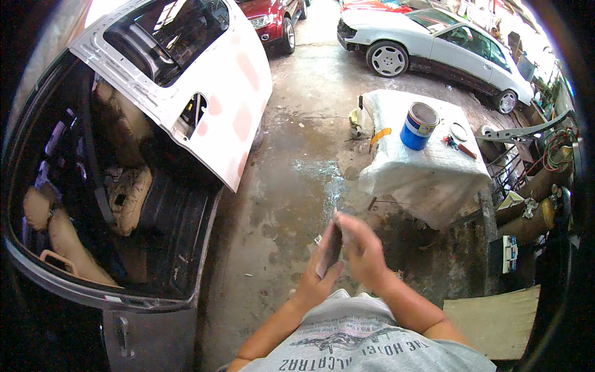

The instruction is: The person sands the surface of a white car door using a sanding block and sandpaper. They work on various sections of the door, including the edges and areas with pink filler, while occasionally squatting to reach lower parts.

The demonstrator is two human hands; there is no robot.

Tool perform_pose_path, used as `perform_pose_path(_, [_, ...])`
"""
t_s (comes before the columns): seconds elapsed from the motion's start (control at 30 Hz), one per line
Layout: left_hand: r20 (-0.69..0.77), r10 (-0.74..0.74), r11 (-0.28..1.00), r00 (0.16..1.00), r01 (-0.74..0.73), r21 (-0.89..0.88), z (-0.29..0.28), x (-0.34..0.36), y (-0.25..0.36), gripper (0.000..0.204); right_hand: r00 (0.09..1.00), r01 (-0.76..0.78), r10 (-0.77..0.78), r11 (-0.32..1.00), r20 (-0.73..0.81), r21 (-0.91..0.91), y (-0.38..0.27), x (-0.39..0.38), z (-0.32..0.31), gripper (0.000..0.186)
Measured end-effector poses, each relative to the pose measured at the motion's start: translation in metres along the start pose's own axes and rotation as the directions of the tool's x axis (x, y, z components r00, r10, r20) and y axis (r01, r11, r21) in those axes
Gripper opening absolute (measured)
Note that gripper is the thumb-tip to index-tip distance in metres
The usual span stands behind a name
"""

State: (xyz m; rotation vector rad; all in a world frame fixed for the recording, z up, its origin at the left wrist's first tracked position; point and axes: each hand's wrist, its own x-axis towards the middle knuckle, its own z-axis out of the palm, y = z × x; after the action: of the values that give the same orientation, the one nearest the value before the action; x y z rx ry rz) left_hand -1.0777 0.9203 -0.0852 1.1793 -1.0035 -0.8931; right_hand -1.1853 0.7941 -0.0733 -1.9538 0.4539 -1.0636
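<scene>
Both hands met in front of the person's chest, low in the middle of the view. Left hand (319, 279) was curled closed around the lower end of a small flat grey pad (330, 248), perhaps a sanding block or a folded sheet, though blur left that unsure. Its long axis stood nearly upright, leaning a little to the right at the top. Right hand (362, 251) lay flat and open against the pad's right face, fingers (347, 224) stretched up along it, so the pad sat sandwiched between palm and fingers, touching both hands. Neither hand was nearer than the other; the left carried it from below, the right pressed from the side.

Under the hands spread a stained, wet concrete floor (291, 186). To the left stood a car with its white door (204, 93) swung open, pink filler patches on the panel and tan seats (127, 198) inside. Up and to the right, well apart from the hands, a cloth-draped desk (427, 173) bore a blue paint can (419, 126) and small tools. Beyond it a white car (434, 43) was parked.
</scene>
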Motion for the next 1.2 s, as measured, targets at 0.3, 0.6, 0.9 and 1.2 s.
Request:
perform_pose_path(0.3, [-0.423, -0.159, 0.953, 0.892, 0.028, -0.301, 0.002, 0.017, -0.008, 0.060, 0.964, -0.240, 0.266, 0.868, 0.001, 0.435, -0.050, -0.030, -0.004, 0.042])
perform_pose_path(0.6, [0.040, -0.050, 0.991, 0.998, 0.044, 0.125, 0.016, 0.015, 0.008, 0.082, 0.967, 0.151, -0.172, 0.981, 0.189, 0.121, -0.037, -0.018, -0.021, 0.058])
perform_pose_path(0.9, [0.005, 0.076, 0.977, 0.997, -0.075, 0.201, 0.021, 0.008, 0.011, 0.070, 0.975, 0.218, -0.213, 0.972, 0.062, -0.088, -0.024, -0.021, -0.020, 0.047])
perform_pose_path(1.2, [0.041, -0.216, 0.976, 0.975, 0.215, 0.030, 0.006, -0.017, 0.019, 0.059, 0.985, -0.145, 0.152, 0.986, -0.082, 0.085, -0.003, 0.010, -0.039, 0.046])
